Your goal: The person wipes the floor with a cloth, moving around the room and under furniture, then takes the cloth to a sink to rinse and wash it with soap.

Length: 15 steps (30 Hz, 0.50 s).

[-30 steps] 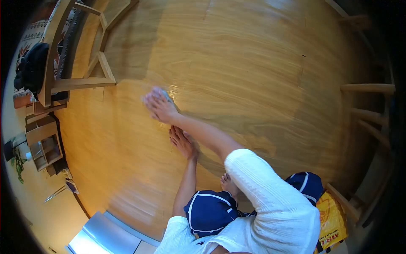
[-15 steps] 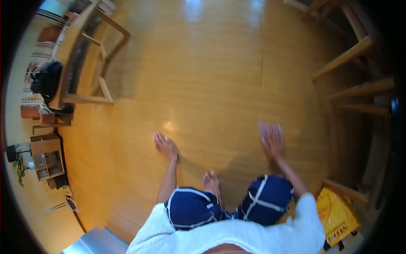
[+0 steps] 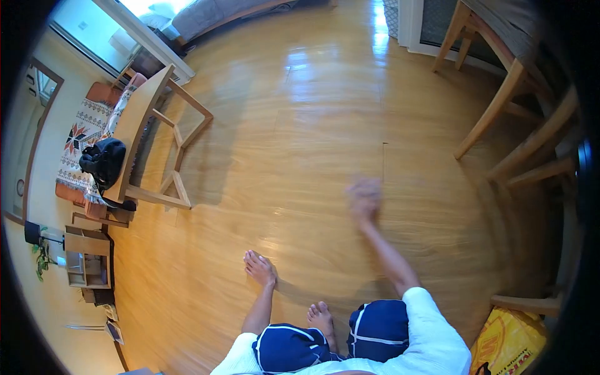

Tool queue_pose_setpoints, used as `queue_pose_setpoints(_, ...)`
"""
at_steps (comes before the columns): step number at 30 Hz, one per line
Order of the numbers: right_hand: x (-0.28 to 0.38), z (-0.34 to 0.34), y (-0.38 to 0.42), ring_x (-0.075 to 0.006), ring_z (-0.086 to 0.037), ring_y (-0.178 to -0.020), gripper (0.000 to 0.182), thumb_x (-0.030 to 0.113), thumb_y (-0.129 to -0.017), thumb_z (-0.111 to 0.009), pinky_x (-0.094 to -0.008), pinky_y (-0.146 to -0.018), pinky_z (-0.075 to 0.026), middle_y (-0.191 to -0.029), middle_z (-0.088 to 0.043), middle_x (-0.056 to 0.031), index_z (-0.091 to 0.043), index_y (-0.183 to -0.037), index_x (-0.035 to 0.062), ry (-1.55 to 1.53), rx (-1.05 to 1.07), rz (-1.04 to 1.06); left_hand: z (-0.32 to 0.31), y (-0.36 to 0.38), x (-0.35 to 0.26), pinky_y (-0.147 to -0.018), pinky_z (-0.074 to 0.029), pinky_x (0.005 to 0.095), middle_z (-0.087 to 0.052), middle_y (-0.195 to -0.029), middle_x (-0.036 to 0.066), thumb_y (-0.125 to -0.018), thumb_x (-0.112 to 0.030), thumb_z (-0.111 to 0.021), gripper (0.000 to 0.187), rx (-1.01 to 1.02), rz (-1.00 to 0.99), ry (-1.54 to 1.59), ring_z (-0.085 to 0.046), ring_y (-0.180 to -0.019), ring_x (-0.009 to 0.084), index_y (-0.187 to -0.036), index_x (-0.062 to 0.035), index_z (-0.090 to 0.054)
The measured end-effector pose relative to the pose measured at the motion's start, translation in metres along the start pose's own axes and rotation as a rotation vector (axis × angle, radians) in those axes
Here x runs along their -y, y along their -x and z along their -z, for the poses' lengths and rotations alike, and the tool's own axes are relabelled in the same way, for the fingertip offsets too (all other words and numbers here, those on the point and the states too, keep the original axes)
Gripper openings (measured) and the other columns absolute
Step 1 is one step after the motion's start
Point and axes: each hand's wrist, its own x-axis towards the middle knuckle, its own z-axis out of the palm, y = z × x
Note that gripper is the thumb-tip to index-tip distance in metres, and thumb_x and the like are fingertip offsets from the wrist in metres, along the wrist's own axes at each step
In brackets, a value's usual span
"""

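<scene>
My left hand (image 3: 260, 269) lies flat on the wooden floor (image 3: 312, 231), its fingers stretched out and nothing in it. Ahead and to the right, my right hand (image 3: 365, 203) is pressed to the floor, smeared by motion. A pale, thin cloth (image 3: 357, 187) shows faintly at its fingers and travels with the hand; its outline is blurred. Between my arms are my knees in dark blue shorts and one bare foot (image 3: 321, 317).
A wooden table (image 3: 145, 122) with a black bag (image 3: 105, 161) stands left, beside a covered bench (image 3: 80, 134). Chair legs (image 3: 490, 112) stand right. A yellow bag (image 3: 509, 340) lies at lower right, a small shelf (image 3: 87, 259) at far left. A bed (image 3: 212, 15) is at the back.
My right hand has swept forward and to the left with the pale cloth. My left hand stays flat on the floor. The view has tilted up, showing more of the room's far end.
</scene>
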Motion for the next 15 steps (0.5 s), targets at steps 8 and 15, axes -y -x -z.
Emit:
queue_pose_setpoints(8,-0.096,0.195,0.104,-0.0264,-0.045,-0.110,0.040,0.035,-0.078,-0.056,-0.0426,-0.093,-0.035,-0.114,-0.051,-0.0071,-0.053,-0.115,0.0195,-0.564,0.740,0.175,0.068,-0.025,0.007,-0.097,-0.032,0.0420,-0.036,-0.129,0.015,-0.079,-0.018,-0.058,0.056,0.082,0.029,0.403,-0.038,-0.118,0.0307,-0.128,-0.0038,-0.035)
queue_pose_setpoints(15,-0.279,0.281,0.157,-0.0304,-0.045,-0.113,0.032,0.024,-0.091,-0.038,-0.0464,-0.093,-0.036,-0.130,-0.042,-0.0084,-0.049,-0.116,0.0073,0.496,-0.016,-0.255,0.128,-0.126,-0.094,-0.093,-0.036,0.0369,-0.044,-0.120,0.016,-0.079,-0.010,-0.059,0.061,0.085,-0.155,0.827,-0.044,-0.109,0.0265,-0.132,-0.0030,-0.030)
